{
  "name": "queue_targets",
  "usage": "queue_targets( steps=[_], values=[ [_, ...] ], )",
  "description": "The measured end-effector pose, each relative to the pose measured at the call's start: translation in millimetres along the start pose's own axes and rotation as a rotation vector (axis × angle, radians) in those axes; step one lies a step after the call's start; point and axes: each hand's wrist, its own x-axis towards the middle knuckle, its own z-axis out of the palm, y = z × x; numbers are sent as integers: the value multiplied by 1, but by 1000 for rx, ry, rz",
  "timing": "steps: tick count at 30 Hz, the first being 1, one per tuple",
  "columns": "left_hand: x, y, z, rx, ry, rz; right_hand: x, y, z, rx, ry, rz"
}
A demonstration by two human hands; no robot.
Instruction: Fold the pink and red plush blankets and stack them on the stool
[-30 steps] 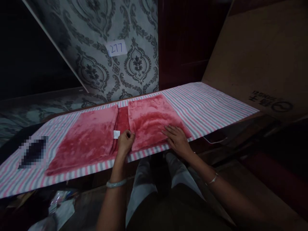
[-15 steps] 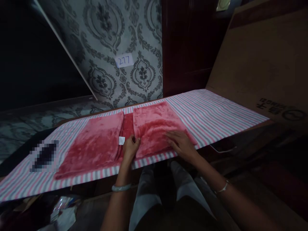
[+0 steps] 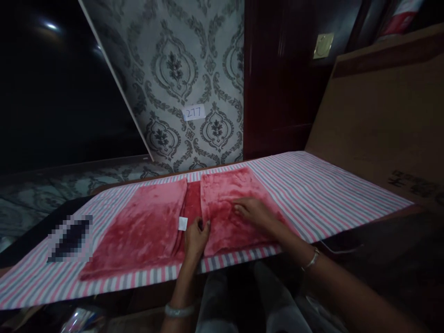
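A pink-red plush blanket (image 3: 138, 231) lies on a striped cloth, both sides folded inward with a darker red strip between the flaps. A small white tag (image 3: 183, 224) sticks out at the left flap's inner edge. My left hand (image 3: 196, 240) is at the right flap's inner edge near the front, its fingers curled and closed on that edge. My right hand (image 3: 255, 212) rests on top of the right flap (image 3: 225, 185), fingers stretched over the plush, with creases around them.
The pink, white and grey striped cloth (image 3: 333, 189) covers the table. A large cardboard box (image 3: 381, 111) stands at the right, and a dark screen (image 3: 69, 101) at the left. A paper marked 277 (image 3: 194, 112) is on the patterned wall. A pixelated dark patch lies at the left.
My right hand has slid away from me across the right flap. My left hand stays at the flap's edge. The view has tilted up, so everything sits lower.
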Motion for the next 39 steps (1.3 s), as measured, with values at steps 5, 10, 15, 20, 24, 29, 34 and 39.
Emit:
queue_targets(
  steps=[5, 10, 15, 20, 24, 29, 34, 39],
  values=[
    [-3, -5, 3, -26, -1, 4, 84, 20, -1, -84, -59, 174],
    [-6, -12, 10, -112, 91, 65, 158, 34, 23, -141, -149, 224],
    [-12, -16, 16, -249, 86, 121, 207, 42, 53, -166, -203, 212],
    [-16, -17, 15, -210, -14, 123, 239, 47, 69, -192, -247, 190],
    [-21, -22, 20, -170, -12, 128, 252, 49, 82, -198, -183, 154],
    [-23, -30, 25, -152, -12, 134, 252, 56, 100, -195, -195, 164],
    [-21, -27, 21, -160, -30, 131, 250, 46, 86, -186, -197, 158],
    [-19, -20, 16, -151, -61, 103, 210, 13, 71, -249, -141, 78]
  ],
)
